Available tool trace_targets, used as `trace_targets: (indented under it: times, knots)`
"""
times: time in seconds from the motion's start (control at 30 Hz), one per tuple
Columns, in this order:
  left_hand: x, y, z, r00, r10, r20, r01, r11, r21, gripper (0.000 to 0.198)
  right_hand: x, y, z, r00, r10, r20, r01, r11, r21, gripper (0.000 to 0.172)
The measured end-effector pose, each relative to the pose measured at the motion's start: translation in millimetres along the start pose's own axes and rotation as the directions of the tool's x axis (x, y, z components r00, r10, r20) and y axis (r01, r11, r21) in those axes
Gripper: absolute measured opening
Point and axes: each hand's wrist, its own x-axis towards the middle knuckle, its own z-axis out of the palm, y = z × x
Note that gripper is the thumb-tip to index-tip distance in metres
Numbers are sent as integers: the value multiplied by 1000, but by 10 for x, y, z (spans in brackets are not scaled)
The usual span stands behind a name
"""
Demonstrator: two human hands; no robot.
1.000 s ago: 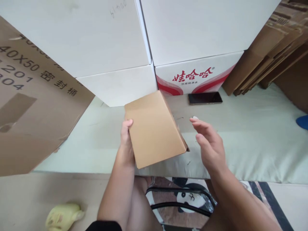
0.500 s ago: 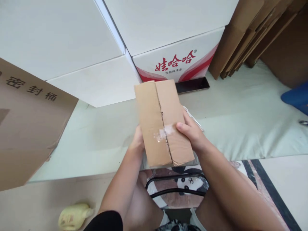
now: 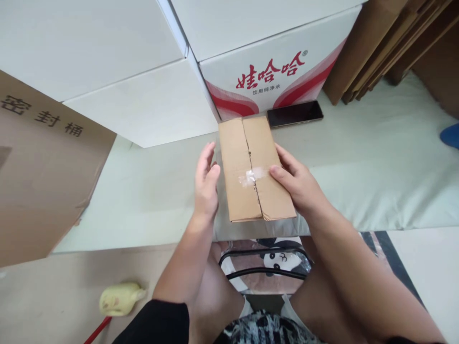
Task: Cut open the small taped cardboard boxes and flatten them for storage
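Observation:
A small brown cardboard box (image 3: 255, 167) lies flat on the pale green mat (image 3: 358, 162), its two top flaps meeting at a seam with a short strip of clear tape across the middle. My right hand (image 3: 297, 184) grips the box's right side, thumb pressed on top near the tape. My left hand (image 3: 206, 184) is just off the box's left side, fingers straight and together, holding nothing.
White cartons (image 3: 118, 67) and one with red print (image 3: 279, 71) stand behind the box. A dark phone (image 3: 294, 113) lies beside it. Large brown cardboard (image 3: 43, 162) leans at left, flattened cardboard (image 3: 390, 43) at right. A yellow object (image 3: 118, 298) lies on the floor.
The box was turned over so its taped seam faces up, then set down on the mat. My right hand took hold of its right side. My left hand let go.

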Motion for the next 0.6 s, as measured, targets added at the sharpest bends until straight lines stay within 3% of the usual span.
trace_targets:
  times: [0.07,0.13,0.23,0.33,0.4,0.47,0.53,0.6]
  knots:
    - [-17,130,-62,979,190,70,-196,975,104,57,-2,13,29,1000,-3,4,3,1000,-5,81]
    - [-30,272,-82,935,279,221,-324,924,202,45,2,42,59,1000,-8,20,9,1000,-10,81]
    - [-26,402,-76,905,233,355,-357,872,337,31,23,108,53,999,-34,28,36,997,-70,77]
    - [-14,408,-70,922,165,351,-302,873,383,27,55,157,-62,984,-121,-131,79,954,-290,56]
    - [-16,378,-67,933,162,322,-274,899,342,25,77,164,-187,929,-202,-309,2,840,-542,43]
    - [-26,344,-59,941,178,287,-256,930,264,25,95,163,-312,872,-237,-428,-186,648,-739,38]
    - [-38,314,-47,944,193,268,-251,947,200,26,107,170,-408,865,-195,-463,-332,471,-818,42]
    - [-48,291,-30,947,199,253,-245,956,164,27,114,192,-457,888,-128,-442,-371,368,-852,47]
